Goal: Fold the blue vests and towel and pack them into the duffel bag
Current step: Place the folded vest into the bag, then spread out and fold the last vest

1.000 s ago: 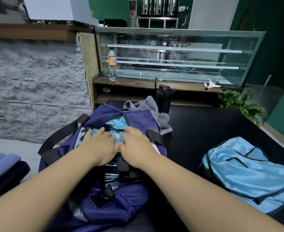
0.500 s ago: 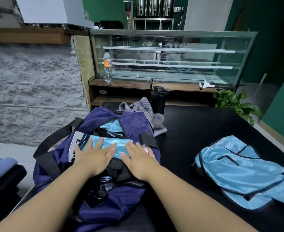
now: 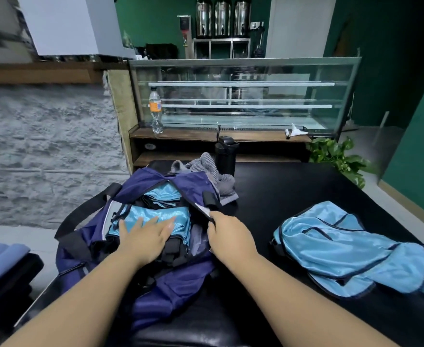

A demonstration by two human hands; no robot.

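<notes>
duffel bag mouth open, folded vest filling it

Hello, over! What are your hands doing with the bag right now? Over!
Left hand flat on folded light-blue vest inside open navy duffel bag. Right hand pinching bag's opening edge. Unfolded blue vest and grey towel wait outside.

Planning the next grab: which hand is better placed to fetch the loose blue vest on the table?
Probably the right hand: it is nearer the unfolded vest lying to its right. The left hand lies flat on the folded vest inside the duffel bag.
</notes>
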